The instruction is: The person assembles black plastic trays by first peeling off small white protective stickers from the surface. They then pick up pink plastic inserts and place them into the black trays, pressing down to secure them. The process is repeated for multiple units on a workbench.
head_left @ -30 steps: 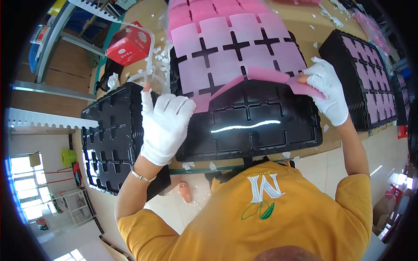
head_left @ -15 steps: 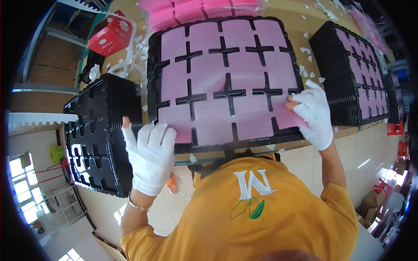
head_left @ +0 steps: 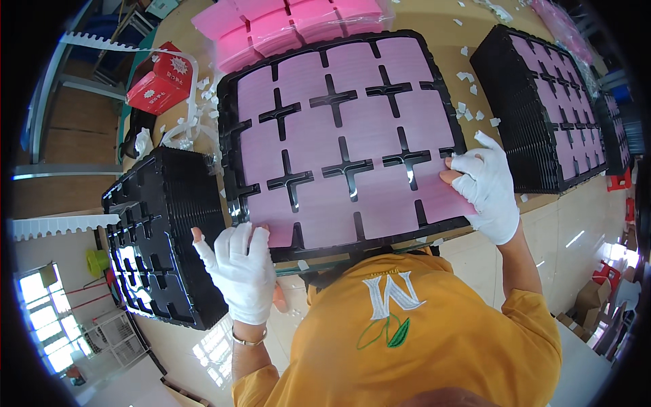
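A black plastic tray (head_left: 229,163) lies in front of me, covered by a thin pink foam sheet (head_left: 325,129). The tray's black cross-shaped ribs show through the slots of the sheet, which lies mostly flat. At the near left corner my left hand (head_left: 241,275), in a white glove with bare fingertips, has its fingers spread, the inner ones touching the sheet's edge. My right hand (head_left: 485,186), gloved likewise, rests at the right edge. Its bare thumb and finger tips lie on the sheet, slightly apart, and another finger sticks out. The undersides of both hands are hidden.
A stack of black trays (head_left: 163,230) stands at the left, and another stack (head_left: 515,115) with pink sheets at the right. Pink foam blocks (head_left: 291,30) in clear film sit behind the tray. A red box (head_left: 159,80) and white scraps (head_left: 464,76) lie on the table.
A ripple and raised part in the pink sheet have flattened out. My left hand has shifted slightly right relative to the tray corner. My right hand stays at the right edge.
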A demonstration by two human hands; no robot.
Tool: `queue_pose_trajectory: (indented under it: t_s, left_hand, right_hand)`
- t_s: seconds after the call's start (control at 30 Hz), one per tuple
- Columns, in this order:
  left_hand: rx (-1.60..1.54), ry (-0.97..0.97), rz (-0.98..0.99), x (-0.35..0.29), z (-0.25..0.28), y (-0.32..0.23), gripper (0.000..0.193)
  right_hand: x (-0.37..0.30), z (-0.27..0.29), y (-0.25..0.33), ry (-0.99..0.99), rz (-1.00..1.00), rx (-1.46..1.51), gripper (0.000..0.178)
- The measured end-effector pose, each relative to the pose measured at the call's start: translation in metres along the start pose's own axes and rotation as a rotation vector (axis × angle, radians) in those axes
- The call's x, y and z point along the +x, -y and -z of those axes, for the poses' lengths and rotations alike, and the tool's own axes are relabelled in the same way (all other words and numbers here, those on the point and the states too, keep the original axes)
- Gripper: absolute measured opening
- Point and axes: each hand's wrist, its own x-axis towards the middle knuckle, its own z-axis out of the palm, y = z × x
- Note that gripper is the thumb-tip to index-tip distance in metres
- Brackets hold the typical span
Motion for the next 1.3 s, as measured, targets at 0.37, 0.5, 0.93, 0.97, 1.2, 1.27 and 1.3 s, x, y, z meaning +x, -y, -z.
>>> queue_pose_trajectory:
  t_s: [0.37, 0.5, 0.93, 0.97, 1.2, 1.27, 1.3]
  left_hand:
    - [0.013, -0.017, 0.023, -0.005, -0.002, 0.001, 0.028]
    - [0.018, -0.033, 0.025, -0.010, 0.000, 0.000, 0.027]
    - [0.052, -0.023, 0.011, -0.010, -0.003, 0.002, 0.025]
    - [0.046, -0.029, 0.017, -0.010, -0.004, 0.002, 0.025]
    - [-0.016, -0.024, 0.006, -0.009, -0.004, 0.002, 0.026]
    - [-0.042, -0.040, 0.023, -0.012, -0.007, 0.003, 0.028]
    - [-0.052, -0.051, 0.032, -0.011, -0.008, 0.003, 0.029]
  right_hand:
    - [-0.004, 0.002, 0.000, 0.090, 0.052, -0.054, 0.035]
    - [-0.008, -0.003, 0.001, 0.061, 0.056, -0.077, 0.031]
    - [0.002, 0.004, 0.006, 0.114, 0.067, -0.133, 0.019]
    - [0.002, 0.003, 0.005, 0.093, 0.078, -0.143, 0.019]
    - [0.010, 0.008, 0.001, 0.138, 0.105, -0.105, 0.019]
    - [0.007, 0.006, -0.001, 0.124, 0.114, -0.053, 0.019]
    - [0.010, 0.005, -0.002, 0.074, 0.101, -0.046, 0.017]
